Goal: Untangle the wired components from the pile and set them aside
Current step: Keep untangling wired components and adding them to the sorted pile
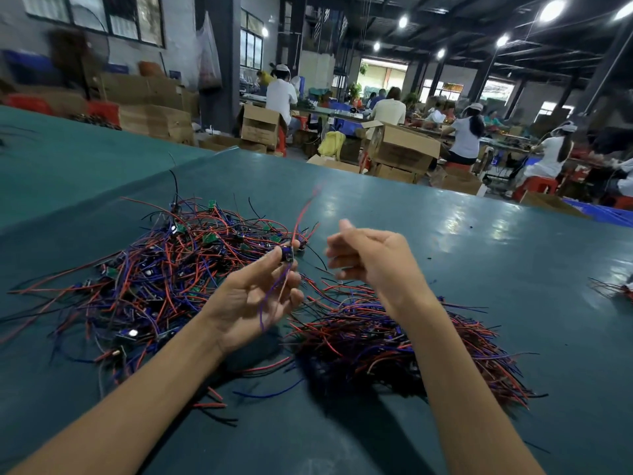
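A tangled pile (164, 269) of small boards with red, blue and black wires lies on the green table at the left. A second, neater heap of wired components (394, 337) lies under my right forearm. My left hand (253, 296), palm up, pinches one small wired component (287, 253) at its fingertips; its red wire rises upward and its blue wire hangs across the palm. My right hand (370, 258) hovers just right of it, fingers loosely curled, holding nothing that I can see; it is blurred.
The dark green table (445, 228) stretches ahead and to the right. A few more wires (613, 287) lie at the right edge. Beyond the table's far edge stand cardboard boxes (400, 149), red stools and several seated workers.
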A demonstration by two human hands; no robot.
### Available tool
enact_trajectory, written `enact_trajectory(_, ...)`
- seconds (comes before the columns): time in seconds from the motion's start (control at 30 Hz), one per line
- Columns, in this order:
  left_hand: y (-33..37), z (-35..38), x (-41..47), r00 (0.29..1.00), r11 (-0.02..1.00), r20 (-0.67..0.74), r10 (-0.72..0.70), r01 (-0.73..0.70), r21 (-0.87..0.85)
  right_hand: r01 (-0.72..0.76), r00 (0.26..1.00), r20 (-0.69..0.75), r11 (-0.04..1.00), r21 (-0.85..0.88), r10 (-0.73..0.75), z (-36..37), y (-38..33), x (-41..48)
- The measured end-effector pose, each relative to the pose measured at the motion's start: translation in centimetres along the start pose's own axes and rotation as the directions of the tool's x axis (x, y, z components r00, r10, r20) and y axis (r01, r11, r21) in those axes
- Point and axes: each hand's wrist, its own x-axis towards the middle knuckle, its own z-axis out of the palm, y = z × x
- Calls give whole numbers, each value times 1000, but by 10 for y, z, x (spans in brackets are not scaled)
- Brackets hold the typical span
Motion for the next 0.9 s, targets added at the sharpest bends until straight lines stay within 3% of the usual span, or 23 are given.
enact_trajectory(0.13, -1, 1, 7, 979, 980, -109, 173, -161, 114, 42, 955, 293, 963, -266, 39, 29, 5, -9)
enact_trajectory(0.27, 1, 0, 10, 955, 952, -170, 242, -201, 229, 65, 966, 259, 973, -223, -5, 46, 13, -10)
enact_trajectory(0.37, 4, -1, 7, 935, 920, -199, 295, -221, 325, 10, 964, 261, 978, -207, 45, 48, 12, -12)
enact_trajectory(0.53, 25, -24, 13, 789, 925, -483, 379, -325, 196, 13, 859, 490, 952, -305, 146, 42, 1, -20)
enact_trajectory(0.63, 34, -38, 13, 722, 908, -553, 416, -359, 214, 82, 790, 595, 935, -346, 151, 47, -5, -26)
enact_trajectory(0.73, 40, -42, 13, 753, 927, -543, 371, -334, 170, 57, 736, 645, 932, -359, 204, 48, -8, -30)
enact_trajectory(0.9, 39, -33, 9, 890, 963, -368, 268, -251, 94, -23, 866, 467, 948, -316, 177, 35, -12, -22)
